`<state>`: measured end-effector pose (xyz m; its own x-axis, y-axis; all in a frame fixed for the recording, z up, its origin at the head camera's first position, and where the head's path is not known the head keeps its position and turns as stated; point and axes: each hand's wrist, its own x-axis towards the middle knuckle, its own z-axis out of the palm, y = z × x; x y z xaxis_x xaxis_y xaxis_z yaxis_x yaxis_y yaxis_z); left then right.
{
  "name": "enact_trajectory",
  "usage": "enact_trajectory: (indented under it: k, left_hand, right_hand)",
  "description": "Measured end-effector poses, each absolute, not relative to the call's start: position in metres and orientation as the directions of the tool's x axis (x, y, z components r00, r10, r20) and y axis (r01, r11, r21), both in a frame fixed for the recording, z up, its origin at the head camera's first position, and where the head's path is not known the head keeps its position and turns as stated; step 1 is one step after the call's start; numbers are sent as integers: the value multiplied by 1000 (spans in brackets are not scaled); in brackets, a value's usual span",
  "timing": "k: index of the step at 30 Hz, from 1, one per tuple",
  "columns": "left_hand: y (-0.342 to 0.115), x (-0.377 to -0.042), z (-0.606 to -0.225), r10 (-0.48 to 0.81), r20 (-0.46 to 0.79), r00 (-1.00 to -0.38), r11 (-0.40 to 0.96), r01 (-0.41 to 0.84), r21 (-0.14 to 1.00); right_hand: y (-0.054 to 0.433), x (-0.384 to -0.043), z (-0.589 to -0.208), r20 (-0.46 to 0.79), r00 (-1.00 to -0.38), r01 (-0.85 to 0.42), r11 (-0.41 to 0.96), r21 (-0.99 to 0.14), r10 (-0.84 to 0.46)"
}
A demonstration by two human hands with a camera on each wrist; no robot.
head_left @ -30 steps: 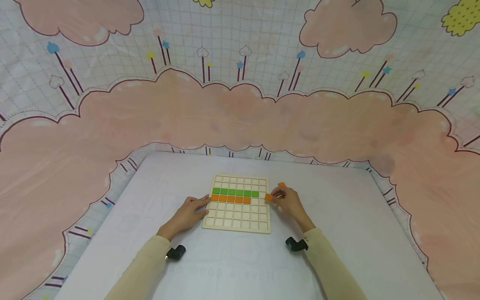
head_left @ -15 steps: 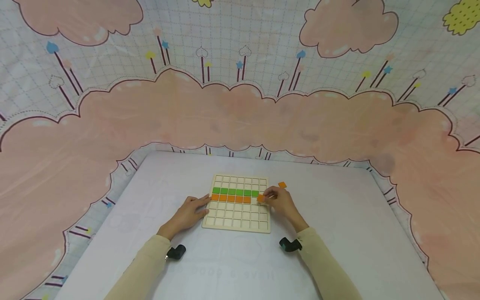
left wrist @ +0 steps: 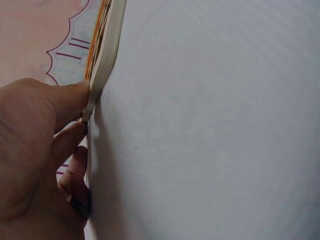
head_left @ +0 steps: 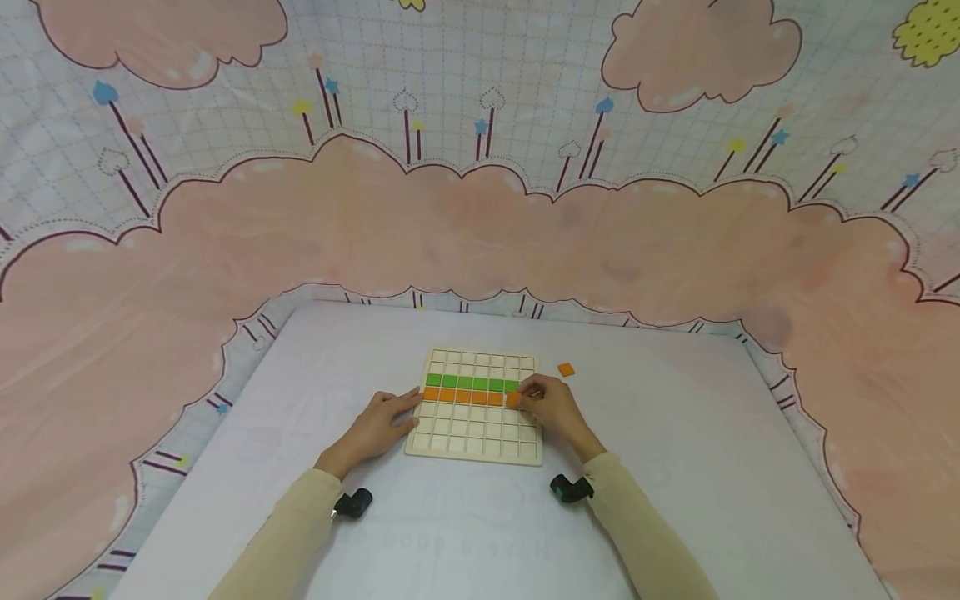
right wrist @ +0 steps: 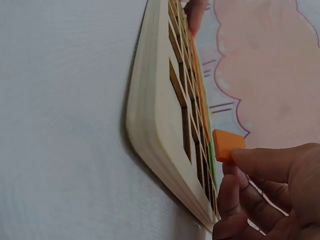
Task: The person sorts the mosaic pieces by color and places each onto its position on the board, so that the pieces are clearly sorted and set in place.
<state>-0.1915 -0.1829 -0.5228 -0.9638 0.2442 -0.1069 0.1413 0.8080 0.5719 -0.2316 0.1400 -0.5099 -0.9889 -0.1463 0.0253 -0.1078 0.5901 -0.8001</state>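
Observation:
A pale wooden grid board [head_left: 472, 459] lies on the white table, with one row of green tiles [head_left: 472, 383] and, just below it, a row of orange tiles [head_left: 463, 397]. My right hand [head_left: 553, 410] pinches a square orange tile [right wrist: 226, 142] between thumb and fingers. That tile overlaps the right end of the orange row in the head view, and the right wrist view has it tilted close over the grid. At the board's left edge, my left hand [head_left: 378, 425] rests with its fingertips and thumb [left wrist: 75, 100] against the wood.
One loose orange tile [head_left: 566, 369] lies on the table beyond the board's upper right corner. A black wrist camera [head_left: 352, 503] juts from the left sleeve, another black camera [head_left: 572, 488] from the right. A patterned cloth [head_left: 480, 237] surrounds the white table [head_left: 675, 400].
The right hand has moved left with its orange tile, from beside the board's right edge to over the end of the orange row. The left hand has stayed in place.

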Motion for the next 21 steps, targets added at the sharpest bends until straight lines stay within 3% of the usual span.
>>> enact_trajectory:
  k: [21]
  left_hand:
    - [-182,-192,-523,245,-98,-965,803,145,578]
  right_hand:
    - [137,-237,-515,15,-987,-118,648,-753,-162]
